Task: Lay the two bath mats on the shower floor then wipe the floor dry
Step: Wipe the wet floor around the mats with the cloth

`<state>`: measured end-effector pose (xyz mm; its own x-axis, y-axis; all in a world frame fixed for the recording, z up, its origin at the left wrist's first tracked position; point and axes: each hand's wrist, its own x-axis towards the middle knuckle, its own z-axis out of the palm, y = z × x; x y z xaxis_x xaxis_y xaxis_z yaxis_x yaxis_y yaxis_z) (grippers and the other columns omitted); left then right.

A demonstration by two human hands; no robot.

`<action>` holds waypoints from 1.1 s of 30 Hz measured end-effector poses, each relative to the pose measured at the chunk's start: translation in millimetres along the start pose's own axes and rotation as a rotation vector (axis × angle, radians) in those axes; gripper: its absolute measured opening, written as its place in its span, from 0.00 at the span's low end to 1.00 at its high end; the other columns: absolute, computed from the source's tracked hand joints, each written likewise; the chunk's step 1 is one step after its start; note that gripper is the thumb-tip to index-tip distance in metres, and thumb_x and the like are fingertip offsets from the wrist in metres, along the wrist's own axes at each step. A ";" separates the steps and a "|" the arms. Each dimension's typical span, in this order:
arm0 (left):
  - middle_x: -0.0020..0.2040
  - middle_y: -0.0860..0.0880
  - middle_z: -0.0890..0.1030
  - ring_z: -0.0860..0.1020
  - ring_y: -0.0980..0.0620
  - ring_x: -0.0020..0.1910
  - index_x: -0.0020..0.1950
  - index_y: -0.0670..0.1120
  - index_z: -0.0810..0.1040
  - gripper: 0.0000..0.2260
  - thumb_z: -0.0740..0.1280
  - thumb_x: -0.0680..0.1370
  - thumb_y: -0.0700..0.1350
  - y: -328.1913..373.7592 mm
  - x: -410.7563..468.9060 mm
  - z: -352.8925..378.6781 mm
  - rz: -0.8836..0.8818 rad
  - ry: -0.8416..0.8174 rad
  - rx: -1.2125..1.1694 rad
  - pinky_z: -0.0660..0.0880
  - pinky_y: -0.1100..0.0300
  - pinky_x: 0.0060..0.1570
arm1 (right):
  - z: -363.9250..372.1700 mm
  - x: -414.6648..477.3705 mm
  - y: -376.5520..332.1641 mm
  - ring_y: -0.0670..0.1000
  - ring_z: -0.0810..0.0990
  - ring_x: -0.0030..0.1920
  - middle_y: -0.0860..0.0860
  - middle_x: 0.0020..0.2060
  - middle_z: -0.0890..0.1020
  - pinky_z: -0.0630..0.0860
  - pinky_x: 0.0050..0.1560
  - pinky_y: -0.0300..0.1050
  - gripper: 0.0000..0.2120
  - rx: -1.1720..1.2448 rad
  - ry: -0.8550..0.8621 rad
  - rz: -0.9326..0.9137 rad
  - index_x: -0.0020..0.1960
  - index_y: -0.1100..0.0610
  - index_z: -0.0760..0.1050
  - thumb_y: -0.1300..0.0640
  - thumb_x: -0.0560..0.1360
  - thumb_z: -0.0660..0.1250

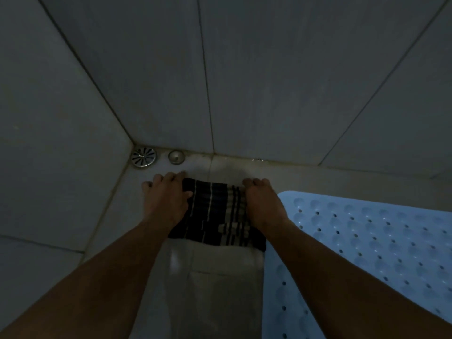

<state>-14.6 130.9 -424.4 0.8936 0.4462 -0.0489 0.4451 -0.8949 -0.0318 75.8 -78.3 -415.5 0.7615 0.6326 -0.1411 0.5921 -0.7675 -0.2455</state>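
A dark cloth with pale stripes [215, 214] lies flat on the wet tiled shower floor [220, 277], close to the back wall. My left hand [166, 199] presses on the cloth's left edge, fingers spread and reaching onto the tile. On the cloth's right edge rests my right hand [263, 204], with its fingertips bent down at the far end. A light blue bath mat [367, 253] with rows of holes and round bumps lies flat on the floor to the right, its corner right beside my right hand. Only one mat shows in the frame.
A round metal drain grate [143, 156] sits in the floor's far left corner, with a small metal plug [176, 156] beside it. Grey tiled walls [244, 81] rise close behind and on the left. Water glints along the back wall's base [256, 160].
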 end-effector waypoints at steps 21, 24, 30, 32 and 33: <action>0.56 0.49 0.81 0.70 0.45 0.58 0.58 0.53 0.79 0.12 0.63 0.79 0.40 -14.4 -19.8 -193.1 0.175 0.195 -0.143 0.55 0.54 0.47 | -181.6 -48.3 -22.6 0.60 0.79 0.51 0.57 0.51 0.79 0.77 0.52 0.52 0.07 0.279 0.237 0.080 0.51 0.55 0.79 0.59 0.76 0.63; 0.55 0.47 0.81 0.70 0.45 0.58 0.55 0.49 0.78 0.09 0.59 0.81 0.42 -9.8 -28.7 -259.5 0.170 0.275 -0.180 0.54 0.54 0.46 | -236.9 -62.8 -33.0 0.57 0.81 0.47 0.54 0.45 0.83 0.79 0.49 0.51 0.07 0.371 0.277 0.126 0.45 0.51 0.78 0.60 0.74 0.63; 0.54 0.44 0.81 0.73 0.42 0.57 0.55 0.46 0.78 0.09 0.59 0.83 0.42 7.3 -54.3 -360.9 0.216 0.384 -0.218 0.63 0.49 0.52 | -335.5 -112.1 -34.7 0.53 0.82 0.37 0.48 0.33 0.83 0.81 0.41 0.51 0.07 0.504 0.354 0.121 0.44 0.50 0.79 0.59 0.74 0.63; 0.52 0.43 0.81 0.75 0.40 0.55 0.54 0.45 0.78 0.08 0.60 0.82 0.41 22.8 -65.9 -394.6 0.235 0.395 -0.253 0.66 0.47 0.52 | -376.1 -137.0 -29.9 0.52 0.82 0.37 0.47 0.33 0.82 0.81 0.42 0.51 0.07 0.520 0.371 0.134 0.44 0.50 0.79 0.59 0.74 0.63; 0.51 0.43 0.81 0.76 0.40 0.54 0.53 0.45 0.78 0.07 0.60 0.82 0.41 31.9 -70.4 -412.4 0.248 0.396 -0.277 0.68 0.47 0.52 | -398.2 -149.3 -26.4 0.51 0.82 0.38 0.47 0.34 0.83 0.81 0.43 0.50 0.07 0.516 0.373 0.137 0.45 0.50 0.79 0.59 0.74 0.63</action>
<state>-39.4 68.2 -10.2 0.9034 0.2324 0.3603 0.1685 -0.9652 0.1999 51.5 -193.6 -6.1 0.9164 0.3830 0.1163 0.3515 -0.6312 -0.6914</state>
